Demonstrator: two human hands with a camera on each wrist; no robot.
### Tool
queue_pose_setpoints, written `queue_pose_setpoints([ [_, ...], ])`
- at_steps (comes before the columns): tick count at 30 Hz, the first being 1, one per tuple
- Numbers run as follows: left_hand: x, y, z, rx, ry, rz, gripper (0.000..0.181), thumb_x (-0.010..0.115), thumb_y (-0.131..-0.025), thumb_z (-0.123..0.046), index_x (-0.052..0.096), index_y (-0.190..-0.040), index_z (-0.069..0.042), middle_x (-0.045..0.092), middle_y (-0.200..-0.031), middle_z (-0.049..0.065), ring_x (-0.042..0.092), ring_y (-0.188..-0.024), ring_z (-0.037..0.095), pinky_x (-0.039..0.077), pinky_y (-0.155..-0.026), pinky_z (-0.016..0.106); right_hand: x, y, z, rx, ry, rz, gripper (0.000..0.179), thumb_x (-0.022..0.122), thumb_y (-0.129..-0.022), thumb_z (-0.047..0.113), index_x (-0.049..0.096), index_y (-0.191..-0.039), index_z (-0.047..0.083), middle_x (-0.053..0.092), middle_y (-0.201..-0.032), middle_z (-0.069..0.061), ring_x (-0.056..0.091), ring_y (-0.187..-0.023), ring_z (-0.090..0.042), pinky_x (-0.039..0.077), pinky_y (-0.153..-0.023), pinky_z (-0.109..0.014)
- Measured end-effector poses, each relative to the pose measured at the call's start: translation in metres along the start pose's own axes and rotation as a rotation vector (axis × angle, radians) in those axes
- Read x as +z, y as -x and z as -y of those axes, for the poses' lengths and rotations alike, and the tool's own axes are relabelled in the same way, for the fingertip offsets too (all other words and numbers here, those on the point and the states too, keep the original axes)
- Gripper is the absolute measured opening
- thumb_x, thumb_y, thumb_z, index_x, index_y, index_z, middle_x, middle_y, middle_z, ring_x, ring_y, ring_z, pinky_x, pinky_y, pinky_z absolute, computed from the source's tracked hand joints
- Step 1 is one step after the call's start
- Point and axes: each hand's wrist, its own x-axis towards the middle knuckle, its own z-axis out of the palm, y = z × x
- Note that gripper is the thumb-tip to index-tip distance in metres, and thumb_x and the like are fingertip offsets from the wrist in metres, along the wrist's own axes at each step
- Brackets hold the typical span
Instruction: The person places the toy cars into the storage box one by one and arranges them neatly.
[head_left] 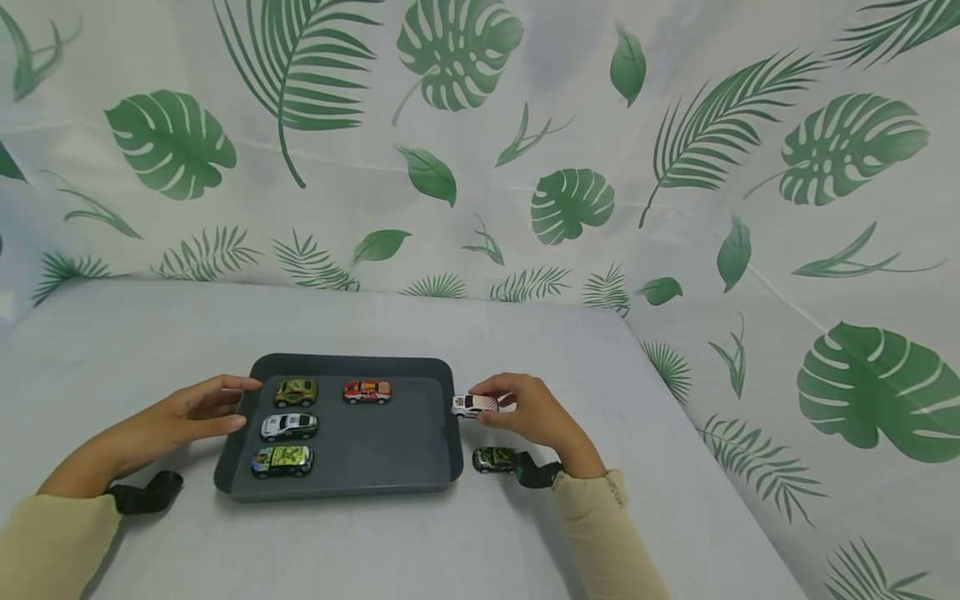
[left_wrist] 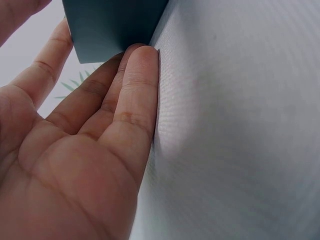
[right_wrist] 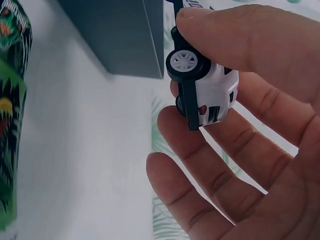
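Note:
My right hand (head_left: pixel 536 410) pinches a white toy car (head_left: pixel 471 406) between thumb and fingers, level with the tray's right rim. Its wheel and rear end show in the right wrist view, with the thumb across its side. At the opposite end, my left hand (head_left: pixel 191 414) rests its fingertips against the left side of the dark grey tray (head_left: pixel 382 450), fingers fairly straight. Inside the tray, a column on the left holds an olive car (head_left: pixel 296 392), a white and black car (head_left: pixel 289 426) and a green and yellow car (head_left: pixel 282 461). A red car (head_left: pixel 367 392) sits top centre.
A dark green toy car (head_left: pixel 493 459) lies on the white tabletop (head_left: pixel 337 550) right of the tray, close to my right wrist's black strap (head_left: pixel 536 472). A leaf-printed cloth (head_left: pixel 480 167) hangs behind the table and along its right side.

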Motion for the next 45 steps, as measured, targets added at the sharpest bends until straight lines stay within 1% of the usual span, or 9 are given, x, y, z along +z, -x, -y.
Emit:
queue_pose_setpoints([
  [4,0.000,0.000,0.001,0.011,0.008,-0.001,0.066,0.063,-0.112,-0.025,0.032,-0.164,0.003,0.023,-0.168,0.042,0.026,-0.149,0.069,0.040,-0.107,0.081,0.003,-0.002,0.003,-0.015,-0.005,0.006,0.029,0.084,-0.092,0.001,0.078,-0.120,-0.003,0.077,-0.114,-0.013,0.066,-0.095,-0.016,0.061,-0.091,-0.052],
  [9,0.000,0.001,0.001,0.010,0.006,-0.001,0.067,0.063,-0.112,-0.025,0.032,-0.164,0.003,0.023,-0.168,0.042,0.026,-0.149,0.069,0.040,-0.107,0.081,0.006,-0.005,0.008,-0.021,-0.002,0.010,0.029,0.084,-0.092,0.000,0.078,-0.120,-0.002,0.077,-0.114,-0.013,0.066,-0.094,-0.015,0.061,-0.091,-0.051],
  [14,0.000,0.001,-0.001,0.005,0.008,-0.002,0.067,0.063,-0.112,-0.026,0.032,-0.164,0.003,0.023,-0.168,0.042,0.026,-0.150,0.069,0.039,-0.108,0.081,0.009,-0.008,0.012,-0.024,-0.011,0.014,0.030,0.085,-0.091,0.000,0.078,-0.120,-0.002,0.077,-0.113,-0.011,0.065,-0.094,-0.012,0.062,-0.091,-0.048],
  [19,0.001,0.000,0.000,0.011,0.014,-0.003,0.067,0.063,-0.112,-0.026,0.032,-0.164,0.003,0.023,-0.168,0.042,0.027,-0.150,0.068,0.039,-0.108,0.080,0.014,-0.009,0.018,-0.048,-0.019,0.026,0.028,0.085,-0.092,0.002,0.078,-0.120,-0.002,0.077,-0.113,-0.011,0.066,-0.094,-0.011,0.062,-0.090,-0.044],
  [27,0.001,0.000,0.000,0.002,0.022,0.002,0.069,0.064,-0.111,-0.027,0.032,-0.164,0.004,0.022,-0.168,0.042,0.026,-0.150,0.068,0.039,-0.109,0.080,0.022,-0.013,0.024,-0.048,-0.012,0.027,0.028,0.085,-0.093,0.004,0.079,-0.120,0.000,0.077,-0.115,-0.011,0.065,-0.096,-0.013,0.061,-0.091,-0.038],
  [34,0.000,-0.001,0.001,0.021,0.030,0.000,0.068,0.064,-0.111,-0.026,0.033,-0.163,0.004,0.023,-0.168,0.041,0.026,-0.150,0.067,0.039,-0.110,0.079,0.029,-0.017,0.030,-0.041,-0.008,0.030,0.028,0.085,-0.093,0.005,0.079,-0.120,0.001,0.076,-0.111,-0.007,0.064,-0.095,-0.010,0.061,-0.091,-0.041],
  [40,0.000,-0.001,0.002,0.017,0.039,0.003,0.068,0.065,-0.111,-0.026,0.033,-0.163,0.003,0.023,-0.169,0.041,0.025,-0.151,0.067,0.039,-0.109,0.080,0.036,-0.021,0.037,-0.037,-0.009,0.035,0.028,0.085,-0.093,0.004,0.079,-0.120,0.002,0.076,-0.107,-0.006,0.063,-0.094,-0.009,0.061,-0.090,-0.038],
  [45,0.000,-0.001,0.001,0.010,0.034,0.001,0.069,0.065,-0.111,-0.027,0.033,-0.164,0.003,0.023,-0.169,0.041,0.025,-0.151,0.067,0.039,-0.110,0.080,0.043,-0.025,0.042,-0.024,-0.018,0.034,0.027,0.085,-0.092,0.003,0.080,-0.119,0.002,0.076,-0.108,-0.007,0.063,-0.092,-0.008,0.060,-0.090,-0.034],
])
